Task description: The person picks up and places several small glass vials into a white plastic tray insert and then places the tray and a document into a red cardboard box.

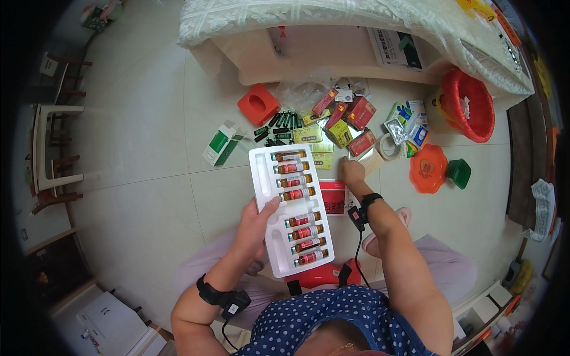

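My left hand (257, 222) grips the left edge of a white plastic tray (296, 207) that holds several small brown glass vials with red and white labels. My right hand (352, 171) reaches to the floor beside a red flat box (331, 196); its fingertips are partly hidden, so whether it holds anything cannot be told. Just beyond it lie red medicine boxes (361, 143), yellow-green boxes (308, 133) and a light wooden-looking piece (372, 162). Several dark green vials (281, 130) lie loose beyond the tray. A green and white carton (220, 142) stands open to the left.
A red block with an oval hollow (259, 104) and a clear plastic bag (303, 93) lie near the cloth-covered table (311, 13). At right are a tape roll (388, 147), an orange scalloped plate (428, 169), a green cup (458, 173) and a red-lined bin (472, 107).
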